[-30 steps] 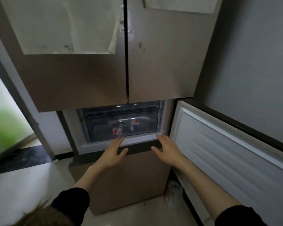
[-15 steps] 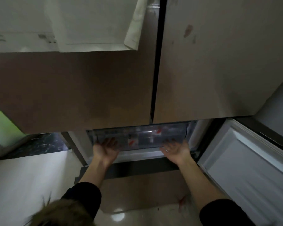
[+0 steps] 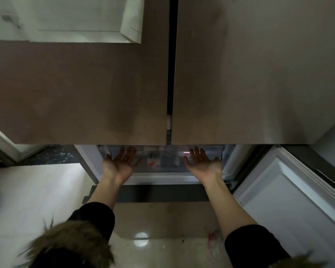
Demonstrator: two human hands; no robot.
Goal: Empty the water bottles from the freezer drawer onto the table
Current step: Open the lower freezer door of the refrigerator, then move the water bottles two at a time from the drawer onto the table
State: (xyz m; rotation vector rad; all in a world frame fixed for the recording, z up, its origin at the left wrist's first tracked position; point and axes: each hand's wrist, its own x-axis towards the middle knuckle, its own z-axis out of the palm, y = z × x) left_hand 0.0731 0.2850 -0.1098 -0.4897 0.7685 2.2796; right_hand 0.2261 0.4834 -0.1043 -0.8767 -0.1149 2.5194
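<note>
The two tall brown fridge doors (image 3: pixel 240 78) have a smooth, matt metallic sheen. Below them, the clear plastic freezer drawer (image 3: pixel 162 161) looks glossy and translucent. The pale tiled floor (image 3: pixel 141 242) is polished and reflective. The open white lower door's inner lining (image 3: pixel 290 200) is smooth plastic.

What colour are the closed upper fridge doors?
Matte brown upper fridge doors, seen in the head view.

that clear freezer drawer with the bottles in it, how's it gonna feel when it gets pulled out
The freezer drawer looks like rigid clear plastic, so it should slide stiffly rather than flex. With bottles inside, it is probably front-heavy once out. Left hand and right hand sit palm-up near its ends, which suits an even two-handed pull.
</note>
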